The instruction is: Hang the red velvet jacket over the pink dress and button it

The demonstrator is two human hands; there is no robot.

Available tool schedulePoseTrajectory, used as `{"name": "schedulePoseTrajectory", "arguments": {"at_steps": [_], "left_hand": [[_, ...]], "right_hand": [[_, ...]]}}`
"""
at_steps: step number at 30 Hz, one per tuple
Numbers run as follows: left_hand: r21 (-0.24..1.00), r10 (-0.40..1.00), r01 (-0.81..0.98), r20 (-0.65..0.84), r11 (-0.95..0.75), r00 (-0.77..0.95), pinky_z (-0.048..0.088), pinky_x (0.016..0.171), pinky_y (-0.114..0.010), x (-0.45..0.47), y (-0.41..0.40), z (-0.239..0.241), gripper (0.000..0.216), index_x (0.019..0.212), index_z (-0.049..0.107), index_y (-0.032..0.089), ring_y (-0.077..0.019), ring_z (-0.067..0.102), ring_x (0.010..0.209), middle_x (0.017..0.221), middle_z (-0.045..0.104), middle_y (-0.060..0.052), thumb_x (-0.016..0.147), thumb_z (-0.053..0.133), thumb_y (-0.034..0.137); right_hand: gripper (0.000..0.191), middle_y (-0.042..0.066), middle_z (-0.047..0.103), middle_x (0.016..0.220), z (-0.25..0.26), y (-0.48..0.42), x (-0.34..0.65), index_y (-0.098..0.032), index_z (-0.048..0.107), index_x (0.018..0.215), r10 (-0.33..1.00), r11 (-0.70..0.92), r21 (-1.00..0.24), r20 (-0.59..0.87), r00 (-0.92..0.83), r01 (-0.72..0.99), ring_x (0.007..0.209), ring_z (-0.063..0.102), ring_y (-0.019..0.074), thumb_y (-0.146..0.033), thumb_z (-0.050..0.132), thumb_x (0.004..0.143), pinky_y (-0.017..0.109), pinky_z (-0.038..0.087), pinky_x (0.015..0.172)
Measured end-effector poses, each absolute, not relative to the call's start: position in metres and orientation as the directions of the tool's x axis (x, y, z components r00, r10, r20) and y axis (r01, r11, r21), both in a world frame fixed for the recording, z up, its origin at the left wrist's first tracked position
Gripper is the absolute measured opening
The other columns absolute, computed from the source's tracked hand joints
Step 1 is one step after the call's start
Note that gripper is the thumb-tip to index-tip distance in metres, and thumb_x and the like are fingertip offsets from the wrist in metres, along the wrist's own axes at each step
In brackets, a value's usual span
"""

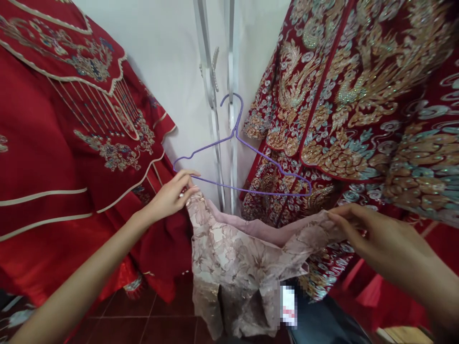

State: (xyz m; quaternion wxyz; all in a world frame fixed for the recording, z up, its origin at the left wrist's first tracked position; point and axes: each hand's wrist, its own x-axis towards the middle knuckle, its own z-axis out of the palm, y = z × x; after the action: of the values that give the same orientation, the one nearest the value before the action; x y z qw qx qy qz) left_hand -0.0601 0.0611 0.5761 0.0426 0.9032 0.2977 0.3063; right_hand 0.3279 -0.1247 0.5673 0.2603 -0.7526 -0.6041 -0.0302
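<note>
A pale pink dress (247, 253) with a floral pattern is stretched between my two hands, its neckline sagging in the middle. My left hand (172, 193) is closed on its left shoulder, close to the left end of a purple clothes hanger (234, 136). Whether those fingers also grip the hanger's lower bar, I cannot tell. With thumb and fingers, my right hand (380, 239) pinches the dress's right shoulder, below and to the right of the hanger. The hanger is upright above the dress, its hook beside a metal upright (231, 62).
Red embroidered garments hang on both sides: a red top (118, 119) at left and a gold-embroidered jacket (322, 105) at right. White wall (161, 43) stands behind. Below are dark red floor tiles (125, 317), a dark object (322, 320) and a blurred white label (289, 303).
</note>
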Motion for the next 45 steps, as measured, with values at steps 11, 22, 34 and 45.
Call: {"name": "schedulePoseTrajectory", "arguments": {"at_steps": [11, 22, 34, 45], "left_hand": [[0.375, 0.527, 0.401, 0.342, -0.836, 0.778, 0.046, 0.06, -0.024, -0.019, 0.072, 0.566, 0.023, 0.082, 0.04, 0.022, -0.0148, 0.067, 0.071, 0.119, 0.068, -0.015, 0.097, 0.04, 0.04], [0.475, 0.572, 0.382, 0.362, -0.792, 0.736, 0.047, 0.063, -0.025, -0.03, 0.067, 0.569, 0.024, 0.08, 0.04, 0.022, -0.0207, 0.07, 0.097, 0.118, 0.068, -0.017, 0.095, 0.044, 0.04], [0.66, 0.596, 0.264, 0.346, -0.704, 0.725, 0.05, 0.067, -0.029, -0.005, 0.061, 0.554, 0.025, 0.078, 0.038, 0.024, -0.0251, 0.065, 0.112, 0.105, 0.073, -0.014, 0.093, 0.045, 0.043], [0.37, 0.626, 0.543, 0.657, -0.754, 0.421, 0.049, 0.088, -0.035, -0.063, 0.06, 0.581, 0.02, 0.082, 0.047, 0.02, -0.0228, 0.062, 0.108, 0.132, 0.059, -0.013, 0.093, 0.048, 0.038]], "right_hand": [[0.029, 0.007, 0.07, 0.082, 0.587, -0.114, 0.33, -0.023, 0.063, 0.084, 0.806, -0.13, -0.325, 0.516, 0.29, 0.937, 0.07, 0.065, 0.0255, -0.045, 0.046, 0.077, 0.034, 0.042, 0.062], [0.025, 0.006, 0.067, 0.073, 0.6, -0.089, 0.318, -0.02, 0.065, 0.083, 0.769, -0.049, -0.282, 0.601, 0.217, 0.958, 0.054, 0.055, 0.0185, -0.039, 0.049, 0.078, 0.03, 0.038, 0.057], [0.016, 0.005, 0.067, 0.081, 0.612, -0.018, 0.29, -0.022, 0.059, 0.092, 0.772, 0.272, -0.37, 0.635, 0.028, 0.888, 0.069, 0.059, 0.0199, -0.035, 0.048, 0.089, 0.03, 0.042, 0.064], [0.025, 0.005, 0.061, 0.076, 0.595, -0.016, 0.3, -0.022, 0.05, 0.097, 0.774, 0.225, -0.34, 0.632, 0.045, 0.913, 0.064, 0.058, 0.0223, -0.039, 0.032, 0.097, 0.03, 0.037, 0.062]]}}
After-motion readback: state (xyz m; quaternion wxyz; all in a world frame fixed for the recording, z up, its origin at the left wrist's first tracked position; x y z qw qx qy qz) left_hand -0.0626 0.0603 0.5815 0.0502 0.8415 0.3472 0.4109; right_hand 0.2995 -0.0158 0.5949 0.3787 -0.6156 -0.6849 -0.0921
